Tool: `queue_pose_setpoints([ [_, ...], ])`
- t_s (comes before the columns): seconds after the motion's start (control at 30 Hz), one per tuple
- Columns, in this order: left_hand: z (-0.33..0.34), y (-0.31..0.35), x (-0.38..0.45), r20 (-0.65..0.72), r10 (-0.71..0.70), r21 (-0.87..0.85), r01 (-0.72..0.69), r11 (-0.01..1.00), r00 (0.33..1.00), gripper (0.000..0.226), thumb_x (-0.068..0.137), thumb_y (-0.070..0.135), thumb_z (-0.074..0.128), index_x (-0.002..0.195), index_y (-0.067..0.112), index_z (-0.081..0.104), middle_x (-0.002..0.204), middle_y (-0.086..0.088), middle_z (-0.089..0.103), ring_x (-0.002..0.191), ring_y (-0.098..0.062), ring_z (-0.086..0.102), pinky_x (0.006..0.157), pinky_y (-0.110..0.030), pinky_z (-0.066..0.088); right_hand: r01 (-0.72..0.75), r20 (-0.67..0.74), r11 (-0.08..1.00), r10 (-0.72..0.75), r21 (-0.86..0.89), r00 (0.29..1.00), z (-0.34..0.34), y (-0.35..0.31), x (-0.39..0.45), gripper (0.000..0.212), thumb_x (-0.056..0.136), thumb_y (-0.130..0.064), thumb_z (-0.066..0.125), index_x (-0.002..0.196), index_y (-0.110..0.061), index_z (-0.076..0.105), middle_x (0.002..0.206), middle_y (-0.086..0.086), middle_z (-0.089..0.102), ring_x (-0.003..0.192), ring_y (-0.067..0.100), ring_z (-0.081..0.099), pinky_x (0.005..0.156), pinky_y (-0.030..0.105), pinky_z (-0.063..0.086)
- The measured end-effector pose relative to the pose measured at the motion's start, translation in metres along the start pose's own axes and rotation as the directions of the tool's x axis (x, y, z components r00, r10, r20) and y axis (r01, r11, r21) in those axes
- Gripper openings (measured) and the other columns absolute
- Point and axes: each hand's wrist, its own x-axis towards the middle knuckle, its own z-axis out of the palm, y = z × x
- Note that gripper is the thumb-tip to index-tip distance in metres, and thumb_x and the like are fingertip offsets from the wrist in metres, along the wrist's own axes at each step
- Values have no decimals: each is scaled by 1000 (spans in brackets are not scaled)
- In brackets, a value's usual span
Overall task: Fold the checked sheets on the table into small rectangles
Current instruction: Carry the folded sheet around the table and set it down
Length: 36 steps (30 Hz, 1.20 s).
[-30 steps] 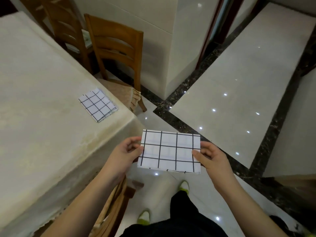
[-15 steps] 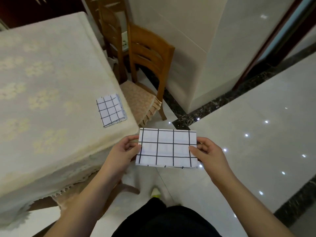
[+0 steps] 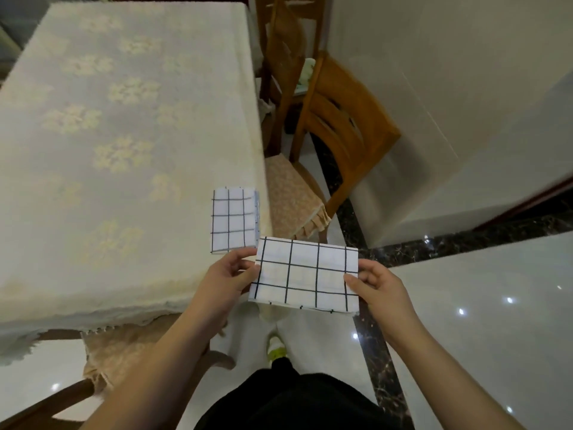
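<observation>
Head view: the folded checked sheet [image 3: 305, 274] hangs at lower centre, long axis left-right. Left hand [image 3: 228, 276] and right hand [image 3: 376, 285] pinch its short ends. The finished rectangle [image 3: 234, 220] lies upper left on the desk [image 3: 124, 150], nearer the left hand.

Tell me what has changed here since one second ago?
The view swung left toward the table. Both hands, left and right, still pinch the folded sheet by its short edges, now beside the folded sheet on the table. Nothing was released.
</observation>
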Motion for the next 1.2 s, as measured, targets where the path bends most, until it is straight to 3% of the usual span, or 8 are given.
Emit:
queue_pose_setpoints([
  [0.1,-4,5,18,-57,-20,-3,20,1000,998,25,93,8,61,113,24,63,85,-1,67,80,-14,69,74,-21,55,0,48,999,2,-36,999,9,-18,33,29,89,-7,66,118,-14,62,92,13,73,87,21,73,72,26,60],
  [0.2,-11,4,32,-134,-41,-29,37,999,990,27,93,10,63,116,23,63,88,-3,69,87,-18,70,83,-30,56,-7,96,998,13,-69,995,20,-34,63,28,90,-7,66,116,-15,62,93,14,72,85,21,73,68,22,58],
  [0.37,-17,7,51,-259,-72,-56,60,997,963,27,94,11,62,117,25,60,97,-10,69,89,-19,70,69,-18,55,17,244,981,31,-192,969,40,-55,122,34,89,-14,68,122,-14,61,95,9,73,91,21,72,86,38,58],
  [0.57,-12,1,78,-409,-168,-178,102,979,897,28,91,11,65,118,17,62,95,-11,68,90,-25,69,83,-36,58,38,427,969,72,-244,901,76,-83,205,28,90,-7,66,117,-11,61,98,15,71,79,15,72,63,20,56],
  [0.77,15,-7,105,-585,-316,-366,104,925,747,25,89,7,66,112,16,62,90,-7,63,80,-17,63,78,-35,53,164,626,898,145,-408,767,111,-104,284,26,89,-5,67,114,-10,61,89,9,67,69,3,68,59,12,50],
  [1.0,40,-8,116,-710,-422,-478,55,877,564,19,89,3,64,97,19,60,83,-6,56,75,-17,58,73,-33,53,332,756,784,249,-525,606,158,-112,334,30,90,-9,67,119,-7,59,90,15,62,83,19,62,66,14,51],
  [1.1,44,-18,120,-739,-474,-517,48,855,478,16,88,1,64,96,13,60,82,-9,58,73,-18,60,68,-29,54,449,788,705,256,-548,559,182,-110,340,25,91,-15,67,115,-14,61,87,7,61,77,13,59,58,7,46],
  [1.2,45,-27,126,-753,-520,-553,41,832,403,4,92,12,62,96,12,63,85,-11,65,76,-20,65,71,-32,59,547,816,631,264,-550,514,205,-103,345,26,91,-17,67,117,-16,61,90,-2,60,81,10,59,62,12,45],
])
